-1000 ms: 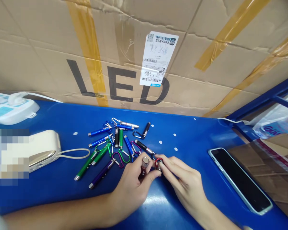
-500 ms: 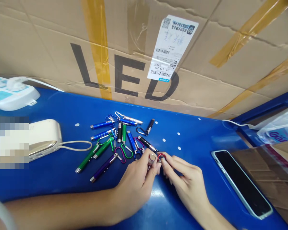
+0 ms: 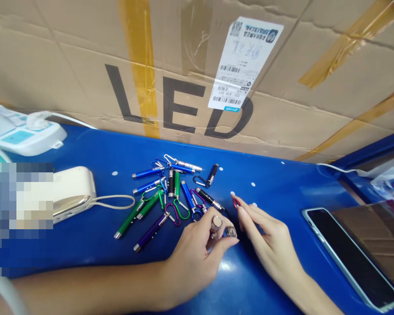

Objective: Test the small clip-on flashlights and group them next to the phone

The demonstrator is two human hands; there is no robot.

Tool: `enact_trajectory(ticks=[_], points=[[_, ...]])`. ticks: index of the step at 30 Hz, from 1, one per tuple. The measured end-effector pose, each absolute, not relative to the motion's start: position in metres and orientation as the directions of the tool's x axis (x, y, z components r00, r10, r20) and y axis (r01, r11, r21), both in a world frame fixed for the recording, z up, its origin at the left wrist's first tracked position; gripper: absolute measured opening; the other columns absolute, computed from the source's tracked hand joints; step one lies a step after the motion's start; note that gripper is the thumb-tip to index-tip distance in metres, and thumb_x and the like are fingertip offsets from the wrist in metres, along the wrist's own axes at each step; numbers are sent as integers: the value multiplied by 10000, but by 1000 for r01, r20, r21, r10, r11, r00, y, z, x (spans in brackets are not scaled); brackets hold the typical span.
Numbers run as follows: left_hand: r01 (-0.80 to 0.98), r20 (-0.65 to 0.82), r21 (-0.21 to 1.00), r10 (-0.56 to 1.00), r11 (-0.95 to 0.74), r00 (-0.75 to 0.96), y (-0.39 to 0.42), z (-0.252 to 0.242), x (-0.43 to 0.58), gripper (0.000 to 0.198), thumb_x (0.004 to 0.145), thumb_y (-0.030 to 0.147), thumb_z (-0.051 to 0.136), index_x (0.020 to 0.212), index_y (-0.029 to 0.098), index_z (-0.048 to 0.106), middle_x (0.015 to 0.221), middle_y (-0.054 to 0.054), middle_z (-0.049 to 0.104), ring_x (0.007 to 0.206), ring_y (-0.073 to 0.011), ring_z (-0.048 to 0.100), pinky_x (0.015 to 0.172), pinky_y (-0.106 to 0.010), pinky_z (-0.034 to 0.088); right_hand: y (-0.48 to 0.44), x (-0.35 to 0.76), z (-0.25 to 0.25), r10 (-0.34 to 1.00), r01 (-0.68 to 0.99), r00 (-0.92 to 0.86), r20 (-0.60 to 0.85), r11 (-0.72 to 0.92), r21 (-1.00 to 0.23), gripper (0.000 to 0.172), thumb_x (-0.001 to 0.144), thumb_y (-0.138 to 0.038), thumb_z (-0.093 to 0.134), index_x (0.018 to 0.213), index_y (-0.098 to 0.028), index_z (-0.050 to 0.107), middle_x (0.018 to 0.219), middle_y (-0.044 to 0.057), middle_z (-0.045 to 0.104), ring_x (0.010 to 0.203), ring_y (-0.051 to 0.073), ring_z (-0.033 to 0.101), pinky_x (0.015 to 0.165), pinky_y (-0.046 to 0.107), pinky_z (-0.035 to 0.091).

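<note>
A: What's the biggest thing to mind?

B: Hardly the cardboard box (image 3: 85,39); it stands behind everything. The blue surface (image 3: 276,183) looks slick, so anything round that drops could roll away.

A: And the hands?

B: The left hand (image 3: 197,253) is curled round something; the right hand (image 3: 272,232), well short of touching it, has thumb and finger pinched together.

A: Is the phone (image 3: 351,258) safe?

B: Probably, unless the right forearm swings wide. On the left, the white case (image 3: 75,188) has a cable loop (image 3: 118,201) near the green penlight (image 3: 128,220); a tug there could stir the pile.

A: Any trouble within the pile?

B: Clips overlap there, so lifting one light might drag its neighbours. The black penlight (image 3: 208,198) lies just beyond the left hand, where knuckles could knock it.

A: What does each grip hold?

B: The left wraps a silver-ended cylinder (image 3: 217,223) and also pinches a small metal piece (image 3: 230,231). Two items in one grip: loosening for one could free the other. The right pinches a red clip (image 3: 236,203), small enough to slip. Whether anything hangs from it, I can't tell.
</note>
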State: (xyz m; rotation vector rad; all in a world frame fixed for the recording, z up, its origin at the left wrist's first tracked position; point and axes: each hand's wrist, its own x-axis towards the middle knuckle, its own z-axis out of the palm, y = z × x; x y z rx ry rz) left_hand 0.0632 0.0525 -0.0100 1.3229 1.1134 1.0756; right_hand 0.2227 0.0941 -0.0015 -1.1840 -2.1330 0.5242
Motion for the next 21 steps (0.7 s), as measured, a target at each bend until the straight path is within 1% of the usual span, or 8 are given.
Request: enact_trajectory(ticks=[2,3,6,8,11,14,17,21], points=[[8,-4,1000,992,3,130,53,-9,64,265,798,201,547,653,215,324,755,13,568,691,-123,515,623,-251,382,99,228,-3,840,650,-422,340,542,-532,349,931,-267,440,1184,-110,623,726,52,652,611,130,608,618,232,538],[-2,-14,1000,993,15,113,54,-9,64,274,784,194,561,649,215,323,751,13,574,688,-122,516,623,-251,385,100,230,-3,836,669,-428,345,549,-501,353,931,-264,440,1201,-112,610,762,62,656,645,138,619,630,241,539],[-49,-25,998,995,30,97,54,-8,66,297,764,175,574,642,216,306,750,12,584,708,-124,531,639,-253,393,100,236,0,805,691,-412,426,581,-430,331,906,-264,494,1188,-146,622,921,98,653,825,183,635,722,296,539],[-99,-11,995,994,22,109,54,-7,66,291,779,173,549,649,218,293,762,5,578,757,-131,545,677,-260,400,98,237,5,759,648,-429,490,636,-419,298,879,-249,548,1154,-187,645,1011,100,646,927,204,619,787,332,527],[-140,27,990,983,-2,180,52,-4,63,254,812,202,498,679,224,283,730,10,514,721,-126,508,645,-260,382,92,236,13,678,466,-517,523,735,-493,270,873,-198,560,1117,-249,664,1028,70,659,949,185,621,800,318,530],[-135,63,990,957,-25,285,49,-1,59,223,837,226,448,701,227,271,681,38,384,600,-103,376,552,-249,315,88,231,17,638,314,-572,515,751,-581,221,867,-209,577,1035,-278,703,911,42,676,834,151,640,712,268,547],[-116,78,993,926,-37,369,49,1,55,197,861,237,406,712,225,278,669,47,309,566,-103,281,529,-255,273,85,224,17,692,262,-554,462,672,-693,143,826,-275,633,911,-231,739,787,39,668,711,133,640,635,238,548],[-82,106,994,896,-78,431,50,2,54,188,876,247,378,707,218,303,659,42,293,576,-113,284,547,-266,272,83,218,15,798,201,-504,331,481,-853,183,767,-351,685,718,-179,725,675,29,650,600,116,611,562,225,536]])
